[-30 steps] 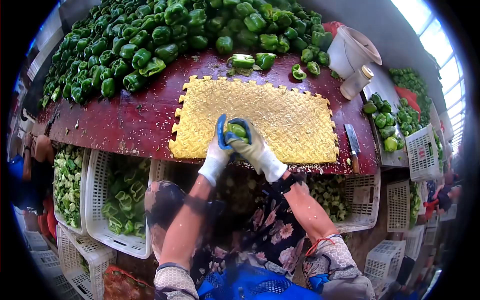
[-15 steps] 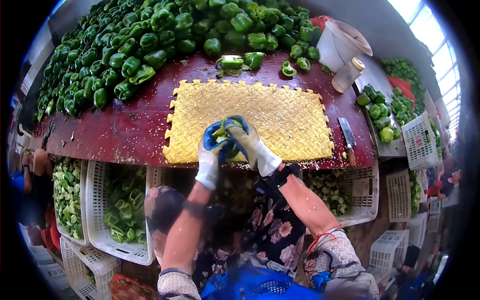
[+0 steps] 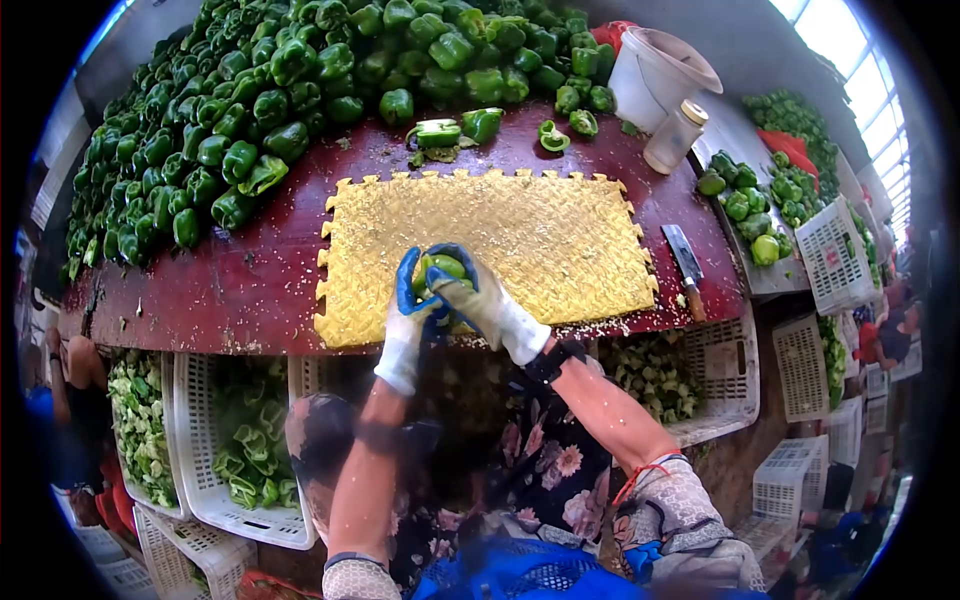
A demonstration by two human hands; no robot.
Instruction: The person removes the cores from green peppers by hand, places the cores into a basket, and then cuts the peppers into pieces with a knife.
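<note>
A green bell pepper (image 3: 438, 270) is held between my two gloved hands, above the near edge of a yellow foam mat (image 3: 500, 215). My left hand (image 3: 412, 305), in a white glove with blue fingers, wraps its left side. From the right, my right hand (image 3: 478, 290) closes over it, thumb across the front. Part of the pepper is hidden by the fingers. The mat is strewn with pale seeds. A knife (image 3: 685, 268) with a wooden handle lies right of the mat, and cut pepper pieces (image 3: 437, 133) sit beyond its far edge.
A large heap of green peppers (image 3: 240, 160) covers the back left of the dark red table (image 3: 200, 300). At the back right stand a white bucket (image 3: 655, 85) and a jar (image 3: 675, 138). Below the front edge are crates, one with pepper pieces (image 3: 255, 460), another with trimmings (image 3: 650, 385).
Both hands have shifted slightly left with the pepper and turned it, so more of its green side shows between them. The camera view has moved a little.
</note>
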